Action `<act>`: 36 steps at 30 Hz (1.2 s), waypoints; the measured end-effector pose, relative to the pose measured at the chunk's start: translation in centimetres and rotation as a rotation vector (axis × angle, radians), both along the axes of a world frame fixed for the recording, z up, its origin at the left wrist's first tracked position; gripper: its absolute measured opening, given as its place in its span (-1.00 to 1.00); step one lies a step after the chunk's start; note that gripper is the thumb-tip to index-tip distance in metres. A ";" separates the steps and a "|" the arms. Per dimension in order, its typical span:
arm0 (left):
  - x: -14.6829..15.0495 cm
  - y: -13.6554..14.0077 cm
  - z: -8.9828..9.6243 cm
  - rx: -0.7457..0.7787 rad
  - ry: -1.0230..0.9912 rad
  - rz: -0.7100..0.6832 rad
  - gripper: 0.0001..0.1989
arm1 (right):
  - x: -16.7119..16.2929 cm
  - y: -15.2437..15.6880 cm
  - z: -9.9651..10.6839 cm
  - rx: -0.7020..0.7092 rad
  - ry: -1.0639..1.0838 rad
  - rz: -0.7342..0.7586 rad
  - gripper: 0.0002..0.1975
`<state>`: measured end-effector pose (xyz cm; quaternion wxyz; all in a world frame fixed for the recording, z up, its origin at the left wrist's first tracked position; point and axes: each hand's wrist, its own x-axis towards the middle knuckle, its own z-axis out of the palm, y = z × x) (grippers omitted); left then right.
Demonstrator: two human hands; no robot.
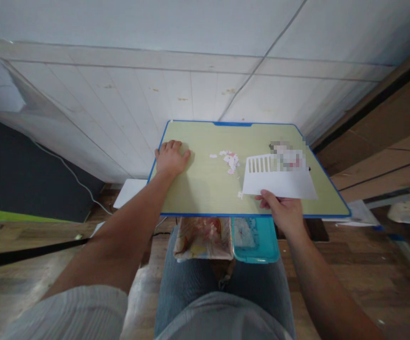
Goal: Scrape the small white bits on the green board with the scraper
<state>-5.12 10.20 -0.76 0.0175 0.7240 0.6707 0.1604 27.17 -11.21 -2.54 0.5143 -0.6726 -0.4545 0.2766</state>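
My right hand point(286, 210) pinches the lower edge of a white sheet of paper point(279, 183) between thumb and fingers. A row of narrow slots is cut along the sheet's upper left part. Flat on the left side of the small table point(198, 189), my left hand point(171, 158) rests with its fingers spread and nothing in it. Between the hands lies a loose cluster of small white and pinkish paper scraps point(231, 161). A pixelated patch hides what is at the sheet's upper right.
Below the table's near edge, above my lap, sit a patterned container point(178, 245) with pinkish contents and a turquoise plastic box point(274, 245) with whitish contents. A white panelled wall point(198, 94) stands behind the table, with a grey cable point(258, 66) running down it.
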 end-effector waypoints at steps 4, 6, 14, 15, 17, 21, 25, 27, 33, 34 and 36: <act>0.0 0.0 0.0 0.005 -0.004 -0.004 -0.40 | 0.5 -0.7 0.1 -0.014 -0.057 -0.030 -0.53; 0.0 0.0 0.0 0.010 -0.005 -0.004 -0.40 | 1.1 -1.2 0.4 -0.048 -0.077 -0.022 -0.56; 0.0 0.0 -0.1 0.008 -0.010 -0.001 -0.40 | 3.2 -2.1 2.3 -0.109 0.025 0.102 -0.67; 0.0 0.0 -0.1 0.010 -0.009 0.000 -0.40 | 3.0 -1.9 2.4 -0.099 0.039 0.090 -0.67; 0.0 -0.1 -0.1 0.012 -0.006 0.000 -0.40 | 2.5 -1.5 2.4 -0.082 0.055 0.078 -0.67; 0.0 -0.1 -0.1 0.013 -0.003 -0.004 -0.39 | 1.9 -0.7 2.4 -0.080 0.038 0.138 -0.71; -0.1 -0.1 -0.3 0.020 -0.010 -0.002 -0.40 | 1.5 1.0 2.3 -0.026 0.001 0.091 -0.65; -0.1 0.0 -0.3 0.019 -0.011 -0.001 -0.41 | 0.9 2.7 2.0 0.030 -0.018 0.031 -0.65; -0.1 -0.2 -0.1 0.012 -0.010 0.000 -0.43 | -1.1 7.1 1.6 0.082 -0.055 0.017 -0.64; -0.1 -0.3 -0.1 0.010 -0.012 -0.002 -0.43 | -1.0 7.2 1.6 0.073 -0.057 0.014 -0.65; -0.1 -0.2 -0.1 0.008 -0.018 -0.006 -0.43 | -0.6 6.3 1.6 0.046 -0.062 0.027 -0.66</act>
